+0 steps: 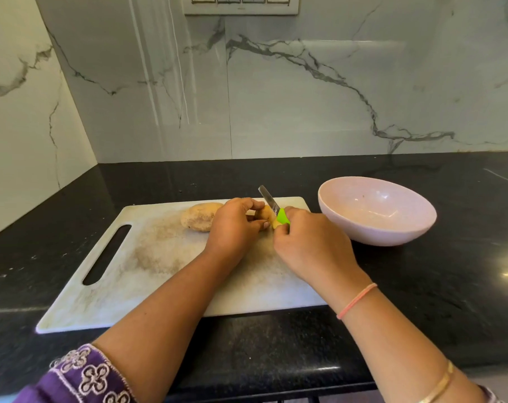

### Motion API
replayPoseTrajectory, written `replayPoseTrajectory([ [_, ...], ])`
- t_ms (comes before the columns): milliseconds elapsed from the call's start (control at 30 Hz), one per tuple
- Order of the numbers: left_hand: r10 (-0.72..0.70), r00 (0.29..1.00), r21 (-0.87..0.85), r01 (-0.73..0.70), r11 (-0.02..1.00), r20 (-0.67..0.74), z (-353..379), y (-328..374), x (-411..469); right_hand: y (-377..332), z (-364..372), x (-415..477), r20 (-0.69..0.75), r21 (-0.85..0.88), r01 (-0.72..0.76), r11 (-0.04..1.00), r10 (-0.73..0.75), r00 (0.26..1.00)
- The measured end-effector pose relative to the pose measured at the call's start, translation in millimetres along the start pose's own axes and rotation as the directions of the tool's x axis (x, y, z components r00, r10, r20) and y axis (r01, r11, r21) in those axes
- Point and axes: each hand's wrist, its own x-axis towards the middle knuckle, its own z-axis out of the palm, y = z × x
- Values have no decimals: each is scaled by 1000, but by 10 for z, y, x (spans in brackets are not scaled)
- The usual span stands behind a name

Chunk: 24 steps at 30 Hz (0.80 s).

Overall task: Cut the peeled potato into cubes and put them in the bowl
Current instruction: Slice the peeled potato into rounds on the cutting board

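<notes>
a white cutting board [136, 274] lies on the black table [421, 286], its slot handle toward the table's left edge and its near edge close to the table's front edge. both hands meet over the far right part of the board. the left hand [235, 225] has its fingers curled round a small yellowish potato piece [268, 214], pinning it on the board. the right hand [311, 245] grips the green handle of a knife [268, 200]; the blade points away and to the left, slanting up past the board's far edge, and lies against the piece. whether the edge has entered the piece cannot be told. a larger potato [199, 216], pale tan, rests on the board by its far edge, just left of the left hand and partly hidden by it. a pale pink bowl [392, 231] stands on the table just beyond the board's far right corner, tilted slightly, with no cubes showing in it. a pink band [357, 301] circles the right wrist, and a purple embroidered sleeve [84, 376] covers the left upper arm.
</notes>
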Motion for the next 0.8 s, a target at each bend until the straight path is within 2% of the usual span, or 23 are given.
replayPoseTrajectory([
  [333, 3, 1000, -80, -5, 997, -21, -9, 13, 22, -2, 73, 72, -25, -58, 14, 998, -15, 1000],
  [667, -9, 1000, -123, 6, 992, -26, 1, -20, 20, 2, 98, 98, -2, -68, 46, 997, -46, 999],
  [800, 5, 999, -155, -10, 988, -34, 11, -21, 14, 0, 45, 104, 11, -121, 61, 991, -61, 998],
])
